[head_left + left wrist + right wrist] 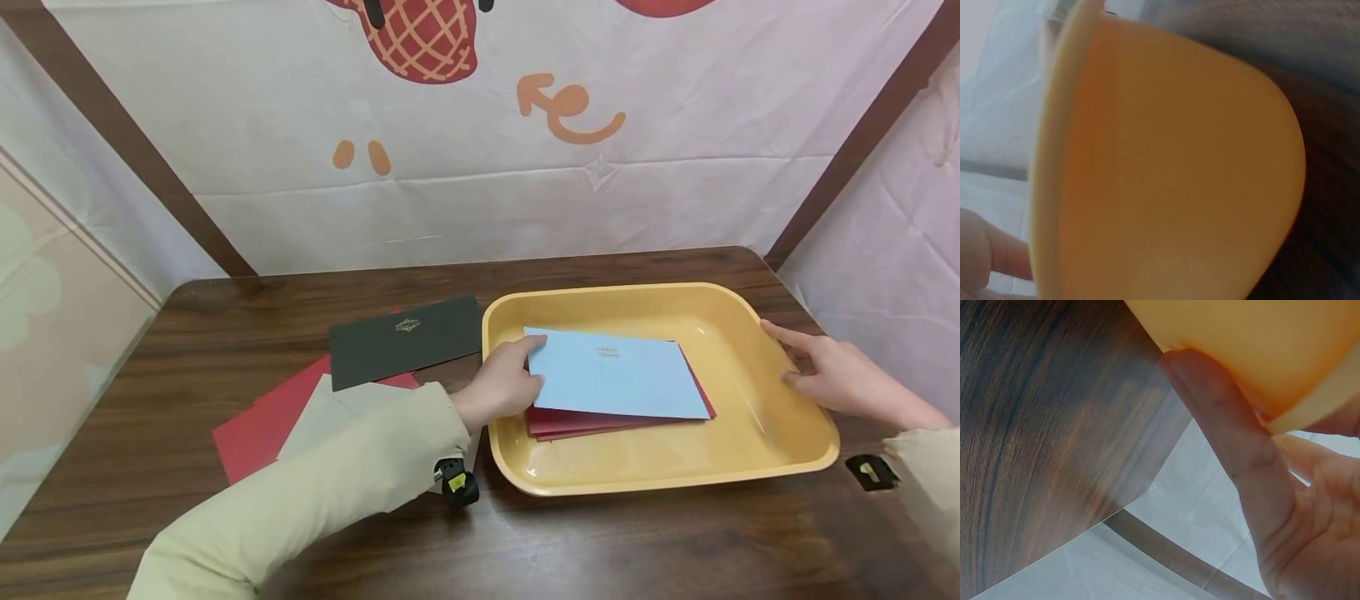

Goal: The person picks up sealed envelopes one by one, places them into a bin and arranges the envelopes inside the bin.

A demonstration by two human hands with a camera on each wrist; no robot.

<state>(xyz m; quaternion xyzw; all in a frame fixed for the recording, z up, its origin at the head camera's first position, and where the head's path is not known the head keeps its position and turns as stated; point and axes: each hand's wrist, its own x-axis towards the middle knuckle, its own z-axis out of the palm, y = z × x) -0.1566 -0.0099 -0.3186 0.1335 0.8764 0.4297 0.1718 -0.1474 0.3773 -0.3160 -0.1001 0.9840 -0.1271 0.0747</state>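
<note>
A light blue envelope with gold print lies on top of red envelopes in a yellow plastic tray. My left hand reaches over the tray's left rim, its index finger and thumb spread apart and touching the blue envelope's left edge. My right hand grips the tray's right rim. A finger of it lies against the outer wall in the right wrist view. Blurred at the lower left of the left wrist view, part of a hand shows past the rim.
Left of the tray lies a loose pile: a black envelope with a gold emblem, red envelopes and pale grey ones, partly under the left sleeve. The brown wood-grain table backs onto a white printed cloth.
</note>
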